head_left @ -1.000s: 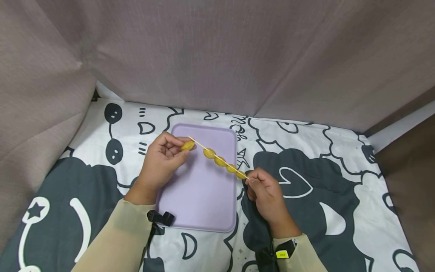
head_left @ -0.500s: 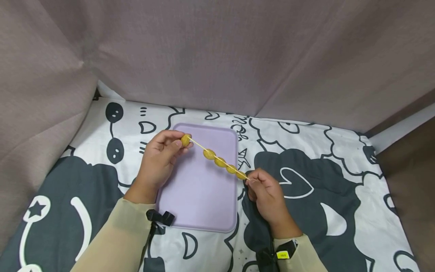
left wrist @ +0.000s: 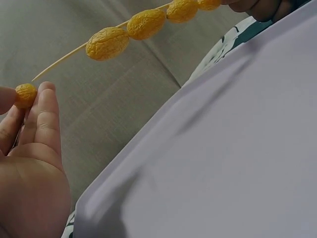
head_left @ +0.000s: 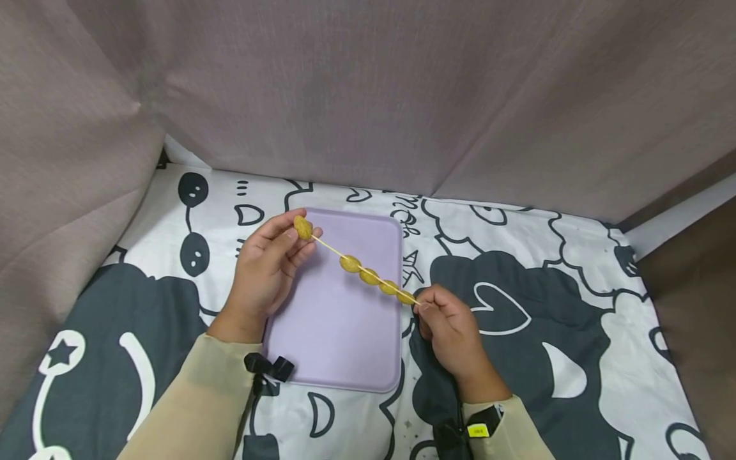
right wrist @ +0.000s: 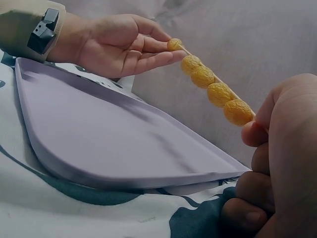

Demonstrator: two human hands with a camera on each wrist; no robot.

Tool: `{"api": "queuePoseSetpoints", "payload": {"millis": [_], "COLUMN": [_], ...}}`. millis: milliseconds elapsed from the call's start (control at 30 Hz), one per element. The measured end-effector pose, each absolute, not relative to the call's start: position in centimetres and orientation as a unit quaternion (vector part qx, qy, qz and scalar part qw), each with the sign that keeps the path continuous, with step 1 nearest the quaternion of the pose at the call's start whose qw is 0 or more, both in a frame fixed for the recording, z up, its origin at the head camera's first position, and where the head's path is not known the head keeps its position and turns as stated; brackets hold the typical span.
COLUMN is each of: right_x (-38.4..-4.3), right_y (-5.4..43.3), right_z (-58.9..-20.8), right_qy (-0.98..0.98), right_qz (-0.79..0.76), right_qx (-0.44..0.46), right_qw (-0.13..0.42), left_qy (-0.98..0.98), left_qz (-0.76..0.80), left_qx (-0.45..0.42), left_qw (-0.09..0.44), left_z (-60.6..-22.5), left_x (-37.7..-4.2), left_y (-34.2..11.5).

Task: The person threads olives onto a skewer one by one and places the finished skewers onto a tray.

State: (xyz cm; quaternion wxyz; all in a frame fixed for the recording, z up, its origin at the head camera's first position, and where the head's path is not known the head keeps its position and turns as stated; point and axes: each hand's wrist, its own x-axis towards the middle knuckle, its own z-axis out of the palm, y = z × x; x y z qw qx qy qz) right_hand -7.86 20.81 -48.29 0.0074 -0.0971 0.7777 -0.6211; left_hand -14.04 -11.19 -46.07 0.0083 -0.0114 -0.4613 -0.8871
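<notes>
My left hand (head_left: 260, 271) pinches a yellow, wrinkled dried fruit (head_left: 302, 227) between thumb and fingertips over the upper left of the tray. In the left wrist view, the pointed tip of a thin wooden skewer (left wrist: 60, 60) lies right at the edge of that fruit. Several similar dried fruits (head_left: 369, 276) are threaded in a row along the skewer's lower part. My right hand (head_left: 453, 329) pinches the skewer's other end between thumb and forefinger, close behind the last threaded fruit (right wrist: 238, 112); its remaining fingers are curled. The skewer slants down from left to right above the tray.
A flat lilac tray (head_left: 339, 338) with a low rim lies under both hands. Beneath it spreads a black and white patterned cloth (head_left: 517, 364). A grey-brown fabric curtain (head_left: 345, 96) closes off the back and left side.
My left hand has turned and shifted up and left with the single fruit, which was beside the skewer's tip and now sits at its end. The right hand stays almost still.
</notes>
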Motion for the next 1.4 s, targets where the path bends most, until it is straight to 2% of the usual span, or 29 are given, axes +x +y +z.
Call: {"api": "queuePoseSetpoints", "payload": {"millis": [333, 933, 1400], "right_x": [-7.89, -7.82, -7.86], "right_y": [20.83, 20.85, 20.87], "right_z": [-48.27, -48.26, -48.25], "right_qy": [0.786, 0.788, 0.780], "right_qz": [-0.610, -0.607, -0.617], "right_qx": [-0.098, -0.099, -0.102], "right_qw": [0.007, 0.007, 0.008], "left_qy": [-0.486, -0.412, -0.470], "left_qz": [-0.874, -0.909, -0.880], "left_qx": [-0.024, -0.063, -0.067], "left_qw": [0.019, 0.027, 0.013], "left_z": [-46.07, -46.40, -46.16], "left_x": [-14.03, -14.13, -13.87], "left_y": [-11.18, -11.35, -11.25]}}
